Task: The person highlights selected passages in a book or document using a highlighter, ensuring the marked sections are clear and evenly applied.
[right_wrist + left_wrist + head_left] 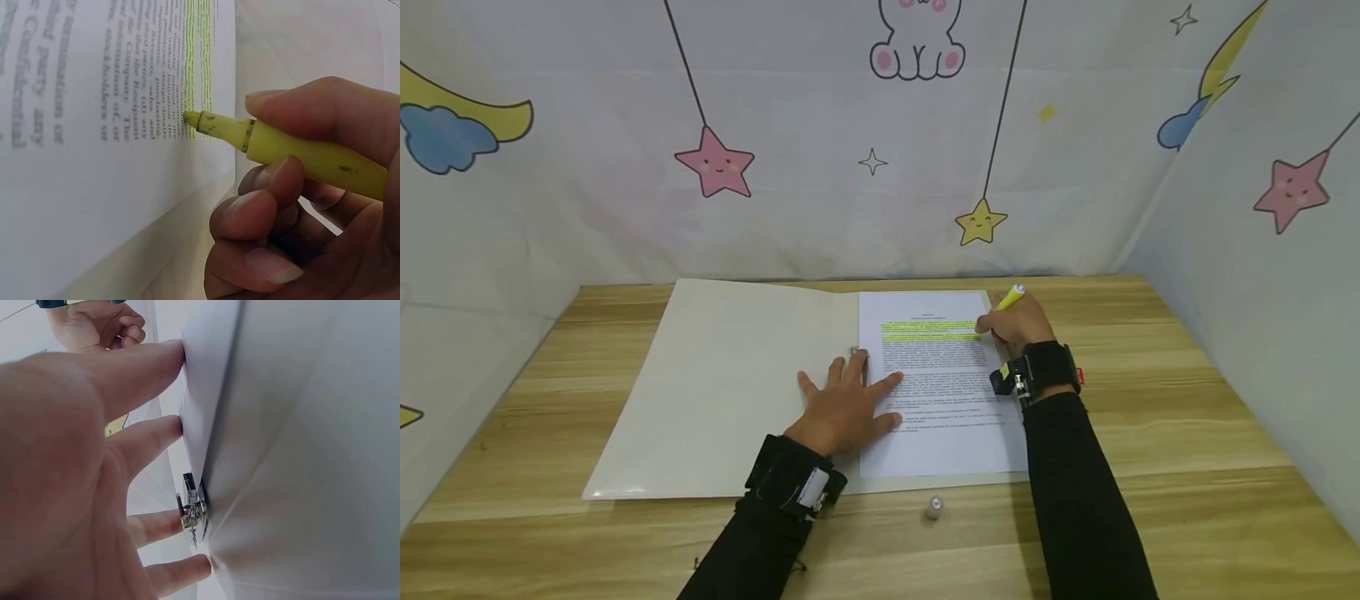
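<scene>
Head view, from near to far: a small grey cylinder [934,508] is seen on the wooden table [1195,433], just before an open white folder [715,383]. Beyond it, the printed sheet [943,457], laid on the folder's right side, is pressed by the thumb and forefinger of the left hand [846,414], its fingers spread beside a metal clip [193,512]. Farther off, a yellow highlighter [1011,297] is pinched in the right hand [1022,322], well apart from the left; its tip is set on a highlighted line near the sheet's right margin. Behind, stars are printed on a white backdrop [805,225].
</scene>
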Motion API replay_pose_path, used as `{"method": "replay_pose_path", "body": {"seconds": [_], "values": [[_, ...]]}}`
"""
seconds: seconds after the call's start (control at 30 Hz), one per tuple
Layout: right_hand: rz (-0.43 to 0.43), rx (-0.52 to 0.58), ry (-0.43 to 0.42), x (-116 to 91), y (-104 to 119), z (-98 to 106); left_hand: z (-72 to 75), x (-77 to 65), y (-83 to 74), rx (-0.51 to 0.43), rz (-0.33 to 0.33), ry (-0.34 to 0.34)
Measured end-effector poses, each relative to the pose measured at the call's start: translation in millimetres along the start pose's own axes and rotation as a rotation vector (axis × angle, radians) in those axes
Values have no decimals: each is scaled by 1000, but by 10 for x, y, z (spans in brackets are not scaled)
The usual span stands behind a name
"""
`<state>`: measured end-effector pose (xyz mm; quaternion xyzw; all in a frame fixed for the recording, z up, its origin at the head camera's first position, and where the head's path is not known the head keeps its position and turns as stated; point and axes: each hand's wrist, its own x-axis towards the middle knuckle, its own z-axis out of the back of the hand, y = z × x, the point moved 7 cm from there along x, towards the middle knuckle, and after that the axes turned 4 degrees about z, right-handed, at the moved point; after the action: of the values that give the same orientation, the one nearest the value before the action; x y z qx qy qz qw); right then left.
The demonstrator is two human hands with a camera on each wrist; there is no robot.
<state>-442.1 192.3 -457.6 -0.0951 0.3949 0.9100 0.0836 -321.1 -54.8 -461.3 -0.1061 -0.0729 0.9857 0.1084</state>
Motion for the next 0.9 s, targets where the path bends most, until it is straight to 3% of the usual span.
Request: {"method": "replay_pose_path", "body": {"seconds": [0.63,0.8,0.9], "values": [[-23,42,5,-38,-43,82,21,-10,-9,6,-2,5],[2,305,84,-43,-118,119,11,-12,-11,10,-2,13],[63,517,97,-80,-16,182,10,-6,-5,5,-3,14]]}}
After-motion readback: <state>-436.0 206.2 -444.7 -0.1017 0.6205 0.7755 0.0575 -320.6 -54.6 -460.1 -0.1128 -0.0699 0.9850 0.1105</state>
